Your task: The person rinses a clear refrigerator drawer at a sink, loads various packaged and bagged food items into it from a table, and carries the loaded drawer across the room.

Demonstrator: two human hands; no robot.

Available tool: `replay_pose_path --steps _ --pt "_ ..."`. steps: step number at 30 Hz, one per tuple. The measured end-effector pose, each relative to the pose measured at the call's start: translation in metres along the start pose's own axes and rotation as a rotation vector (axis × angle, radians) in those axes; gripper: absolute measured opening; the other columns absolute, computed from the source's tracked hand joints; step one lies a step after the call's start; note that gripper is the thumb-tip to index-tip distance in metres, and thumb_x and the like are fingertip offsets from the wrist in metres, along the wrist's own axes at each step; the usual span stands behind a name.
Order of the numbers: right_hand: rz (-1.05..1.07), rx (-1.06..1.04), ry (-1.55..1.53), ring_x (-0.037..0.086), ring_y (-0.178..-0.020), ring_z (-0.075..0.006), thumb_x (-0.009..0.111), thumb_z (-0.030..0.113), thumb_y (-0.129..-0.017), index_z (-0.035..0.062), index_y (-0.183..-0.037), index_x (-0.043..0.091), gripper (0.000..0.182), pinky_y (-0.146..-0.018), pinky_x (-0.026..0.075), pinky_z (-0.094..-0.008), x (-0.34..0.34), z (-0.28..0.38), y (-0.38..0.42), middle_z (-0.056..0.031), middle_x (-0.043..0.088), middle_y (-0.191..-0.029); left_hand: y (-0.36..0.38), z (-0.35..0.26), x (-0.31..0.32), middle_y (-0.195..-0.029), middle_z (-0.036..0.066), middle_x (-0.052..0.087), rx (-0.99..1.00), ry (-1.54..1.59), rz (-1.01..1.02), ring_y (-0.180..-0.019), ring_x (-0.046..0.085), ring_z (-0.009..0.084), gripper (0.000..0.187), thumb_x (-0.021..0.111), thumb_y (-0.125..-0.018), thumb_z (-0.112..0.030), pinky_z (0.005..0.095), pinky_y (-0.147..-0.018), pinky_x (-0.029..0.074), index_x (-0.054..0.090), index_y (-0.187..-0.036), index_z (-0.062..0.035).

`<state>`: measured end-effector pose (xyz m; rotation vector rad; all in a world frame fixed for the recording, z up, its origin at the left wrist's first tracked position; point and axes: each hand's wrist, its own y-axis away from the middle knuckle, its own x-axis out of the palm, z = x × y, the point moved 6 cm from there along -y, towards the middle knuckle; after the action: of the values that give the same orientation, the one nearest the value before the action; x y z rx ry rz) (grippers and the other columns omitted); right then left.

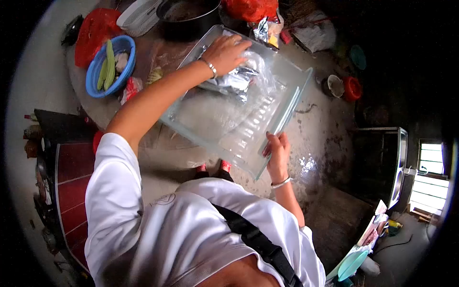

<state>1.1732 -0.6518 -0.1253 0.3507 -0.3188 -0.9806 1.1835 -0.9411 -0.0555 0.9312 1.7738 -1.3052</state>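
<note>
A clear plastic drawer is tilted in front of my body, over the floor and by the round table. My right hand grips its front panel near the lower right corner, thumb on the inner side. Inside the drawer's far end, my left hand is closed on a crumpled clear plastic bag; some of its fingertips are hidden. Silver foil packaging lies under that hand. The drawer's ribbed bottom shows through near the front panel.
On the table, a blue basin holds long green gourds. Beyond stand a dark pot, a white basket and red bags. A red bucket sits on the wet floor. A dark cabinet stands at right.
</note>
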Motion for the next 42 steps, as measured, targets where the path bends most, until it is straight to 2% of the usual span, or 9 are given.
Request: replay_pose_path --steps 3,7,11,12,15,20,23,26,42 --pt "-0.003 0.017 -0.003 0.042 -0.040 -0.0091 0.056 0.012 -0.079 0.0058 -0.085 0.048 0.011 -0.037 0.036 -0.0232 -0.002 -0.002 -0.005 -0.0004 0.046 -0.060 -0.063 0.015 0.018 -0.105 0.015 0.057 -0.169 0.038 0.042 -0.095 0.054 0.0333 0.038 0.059 -0.079 -0.029 0.0408 -0.084 0.043 0.054 -0.110 -0.0074" --pt "0.003 0.041 -0.003 0.042 -0.042 -0.0086 0.056 0.011 -0.079 0.0052 -0.087 0.049 0.012 -0.037 0.036 -0.0233 -0.003 0.000 -0.009 -0.0004 0.048 -0.063 -0.121 0.045 0.075 -0.105 0.018 0.060 -0.547 -0.029 0.331 -0.099 0.055 0.0343 0.045 0.057 -0.079 -0.041 0.0390 -0.085 0.043 0.057 -0.109 -0.0073" --pt "0.017 0.054 -0.018 0.043 -0.043 -0.0088 0.055 0.010 -0.080 0.0045 -0.087 0.047 0.012 -0.039 0.037 -0.0236 -0.004 0.002 -0.014 -0.0012 0.048 -0.066 -0.137 0.050 0.107 -0.121 0.009 0.055 -0.766 -0.117 0.529 -0.114 0.049 0.0256 0.053 0.053 -0.078 -0.052 0.0398 -0.094 0.031 0.057 -0.117 -0.0159" --pt "0.022 0.060 -0.020 0.043 -0.043 -0.0091 0.055 0.009 -0.080 0.0042 -0.087 0.046 0.012 -0.039 0.037 -0.0240 -0.004 0.004 -0.015 -0.0012 0.047 -0.064 -0.141 0.060 0.127 -0.134 0.013 0.042 -0.817 -0.063 0.580 -0.126 0.035 0.0322 0.078 0.059 -0.068 -0.062 0.0494 -0.105 0.017 0.049 -0.125 -0.0104" --pt "0.022 0.084 -0.013 0.043 -0.043 -0.0090 0.055 0.008 -0.080 0.0046 -0.086 0.045 0.012 -0.039 0.037 -0.0240 -0.008 0.001 -0.018 -0.0013 0.047 -0.064 -0.139 0.070 0.151 -0.136 0.013 0.039 -0.863 -0.035 0.707 -0.128 0.032 0.0329 0.079 0.058 -0.070 -0.060 0.0499 -0.106 0.015 0.043 -0.129 -0.0107" --pt "0.024 0.100 -0.051 0.042 -0.042 -0.0092 0.055 0.010 -0.080 0.0042 -0.087 0.047 0.012 -0.038 0.036 -0.0237 -0.008 0.005 -0.019 -0.0011 0.048 -0.067 -0.148 0.099 0.180 -0.116 0.015 0.057 -0.969 -0.085 0.719 -0.110 0.054 0.0298 0.036 0.058 -0.074 -0.018 0.0446 -0.091 0.042 0.062 -0.107 -0.0063" --pt "0.017 0.104 -0.032 0.042 -0.041 -0.0095 0.055 0.011 -0.080 0.0037 -0.087 0.047 0.013 -0.038 0.036 -0.0238 -0.009 0.002 -0.021 -0.0014 0.048 -0.066 -0.153 0.097 0.180 -0.116 0.008 0.059 -0.871 -0.084 0.657 -0.103 0.058 0.0239 0.038 0.055 -0.080 -0.032 0.0321 -0.084 0.047 0.061 -0.108 -0.0075" --pt "0.021 0.098 -0.033 0.043 -0.041 -0.0095 0.055 0.011 -0.080 0.0034 -0.087 0.047 0.013 -0.039 0.036 -0.0238 -0.008 0.004 -0.020 -0.0017 0.048 -0.065 -0.157 0.090 0.169 -0.102 0.018 0.063 -0.929 0.114 0.451 -0.094 0.062 0.0300 0.030 0.058 -0.075 -0.017 0.0405 -0.079 0.050 0.063 -0.101 -0.0034" --pt "0.007 0.081 0.013 0.043 -0.043 -0.0092 0.056 0.011 -0.080 0.0046 -0.083 0.046 0.013 -0.039 0.036 -0.0238 -0.010 0.004 -0.020 -0.0006 0.045 -0.062 -0.199 0.062 0.126 -0.094 0.027 0.059 -0.605 0.214 0.072 -0.090 0.059 0.0388 0.025 0.052 -0.070 -0.011 0.0429 -0.079 0.046 0.062 -0.089 0.0019"
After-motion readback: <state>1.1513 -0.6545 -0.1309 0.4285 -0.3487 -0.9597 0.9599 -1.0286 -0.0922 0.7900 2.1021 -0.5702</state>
